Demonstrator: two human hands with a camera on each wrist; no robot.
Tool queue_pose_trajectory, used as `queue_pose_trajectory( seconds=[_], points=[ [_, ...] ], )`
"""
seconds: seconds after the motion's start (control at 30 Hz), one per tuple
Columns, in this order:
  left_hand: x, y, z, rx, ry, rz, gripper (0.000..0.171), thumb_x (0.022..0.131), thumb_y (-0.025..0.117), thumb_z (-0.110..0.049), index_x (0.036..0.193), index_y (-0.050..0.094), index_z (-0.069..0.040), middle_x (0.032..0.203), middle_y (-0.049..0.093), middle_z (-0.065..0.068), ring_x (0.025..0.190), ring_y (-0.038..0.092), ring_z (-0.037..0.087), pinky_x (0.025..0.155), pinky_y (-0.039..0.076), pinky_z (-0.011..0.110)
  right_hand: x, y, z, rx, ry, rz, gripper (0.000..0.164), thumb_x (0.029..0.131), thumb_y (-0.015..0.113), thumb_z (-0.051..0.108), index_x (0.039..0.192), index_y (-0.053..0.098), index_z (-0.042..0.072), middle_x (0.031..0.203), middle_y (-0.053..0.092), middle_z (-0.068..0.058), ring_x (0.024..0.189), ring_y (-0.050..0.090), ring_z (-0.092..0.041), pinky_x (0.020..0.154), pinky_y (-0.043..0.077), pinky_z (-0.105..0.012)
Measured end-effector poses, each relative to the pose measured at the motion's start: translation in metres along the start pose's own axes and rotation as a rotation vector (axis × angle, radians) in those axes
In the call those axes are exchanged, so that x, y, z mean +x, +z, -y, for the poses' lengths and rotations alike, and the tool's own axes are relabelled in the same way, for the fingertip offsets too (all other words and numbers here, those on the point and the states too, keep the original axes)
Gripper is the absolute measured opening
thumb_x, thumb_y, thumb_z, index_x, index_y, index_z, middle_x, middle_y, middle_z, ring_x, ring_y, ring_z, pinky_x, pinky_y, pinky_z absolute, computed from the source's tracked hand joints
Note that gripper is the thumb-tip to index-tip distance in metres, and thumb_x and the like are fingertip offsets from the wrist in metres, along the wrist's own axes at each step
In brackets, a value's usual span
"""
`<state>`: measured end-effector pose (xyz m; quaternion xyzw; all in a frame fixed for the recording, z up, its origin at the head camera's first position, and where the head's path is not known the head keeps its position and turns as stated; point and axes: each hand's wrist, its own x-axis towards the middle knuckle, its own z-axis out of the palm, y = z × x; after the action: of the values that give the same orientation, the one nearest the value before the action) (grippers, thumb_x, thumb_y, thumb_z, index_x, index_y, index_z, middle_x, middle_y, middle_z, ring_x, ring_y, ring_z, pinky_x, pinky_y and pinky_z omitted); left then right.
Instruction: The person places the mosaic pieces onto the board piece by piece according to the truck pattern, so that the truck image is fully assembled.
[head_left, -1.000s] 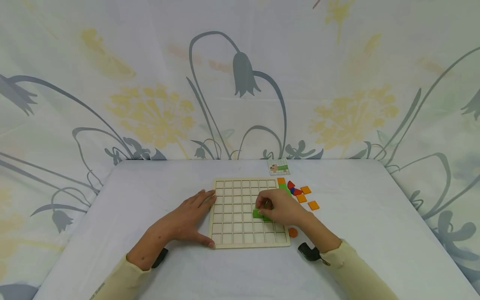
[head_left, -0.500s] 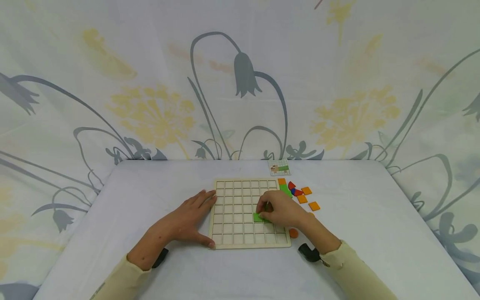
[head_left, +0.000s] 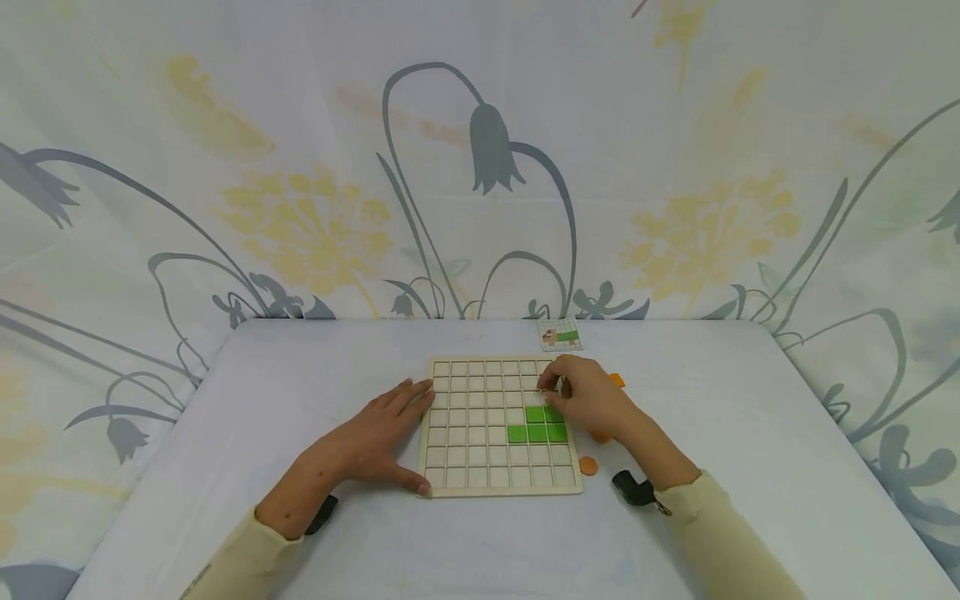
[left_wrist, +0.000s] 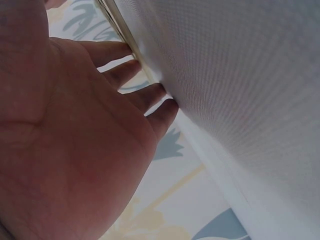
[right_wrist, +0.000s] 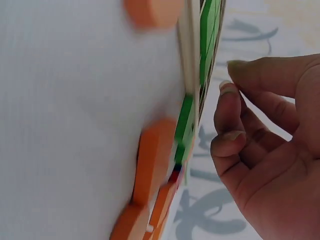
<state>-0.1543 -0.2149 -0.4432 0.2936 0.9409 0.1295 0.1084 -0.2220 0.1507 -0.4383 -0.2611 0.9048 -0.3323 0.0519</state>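
A pale wooden grid board (head_left: pixel 467 456) lies on the table. Several green square tiles (head_left: pixel 536 433) sit in its cells at the right, in two rows. My left hand (head_left: pixel 382 435) lies flat along the board's left edge; in the left wrist view its fingertips touch the rim. Above the board's right side is my right hand (head_left: pixel 590 398), its thumb and index finger close together with nothing between them. In the right wrist view loose green tiles (right_wrist: pixel 185 119) rest against the board's outer edge, just below that hand (right_wrist: pixel 277 167).
An orange disc (head_left: pixel 588 466) lies beside the board's lower right corner. Orange tiles (right_wrist: pixel 154 162) and a bit of red and blue lie right of the board, mostly hidden by my right hand in the head view. A small picture card (head_left: pixel 560 335) lies behind the board.
My right hand has let go of a green tile, now lying in a cell at the left end of the lower green row, and has moved back and right. My left hand has stayed still.
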Motion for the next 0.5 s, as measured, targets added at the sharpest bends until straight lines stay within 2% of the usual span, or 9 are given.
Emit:
queue_pose_trajectory(
  seconds=[0.17, 0.27, 0.5],
  points=[
    [0.0, 0.0, 0.0, 0.001, 0.003, 0.0, 0.134, 0.074, 0.081, -0.078, 0.168, 0.025, -0.001, 0.177, 0.017, 0.014, 0.162, 0.014, 0.043, 0.126, 0.025, 0.062, -0.001, -0.014, -0.014, -0.052, 0.088, -0.054, 0.016, 0.096, 0.069, -0.001, 0.11, 0.075, 0.005, 0.098, 0.067, -0.004, 0.078, 0.054, -0.019, 0.071, 0.049, -0.034],
    [0.0, 0.0, 0.0, 0.004, 0.008, -0.002, 0.134, 0.074, 0.081, -0.078, 0.167, 0.025, -0.001, 0.177, 0.017, 0.014, 0.162, 0.014, 0.044, 0.126, 0.025, 0.062, -0.002, -0.022, -0.019, -0.066, 0.108, -0.072, 0.015, 0.096, 0.07, -0.001, 0.109, 0.075, 0.004, 0.098, 0.068, -0.007, 0.08, 0.054, -0.021, 0.073, 0.049, -0.035],
    [0.0, 0.001, 0.001, 0.004, 0.009, -0.005, 0.134, 0.074, 0.081, -0.078, 0.167, 0.026, 0.0, 0.176, 0.017, 0.015, 0.162, 0.015, 0.044, 0.126, 0.026, 0.063, -0.005, -0.032, -0.031, -0.054, 0.142, -0.041, 0.012, 0.095, 0.074, 0.002, 0.107, 0.076, 0.004, 0.102, 0.071, -0.009, 0.078, 0.057, -0.021, 0.071, 0.051, -0.035]
  ],
)
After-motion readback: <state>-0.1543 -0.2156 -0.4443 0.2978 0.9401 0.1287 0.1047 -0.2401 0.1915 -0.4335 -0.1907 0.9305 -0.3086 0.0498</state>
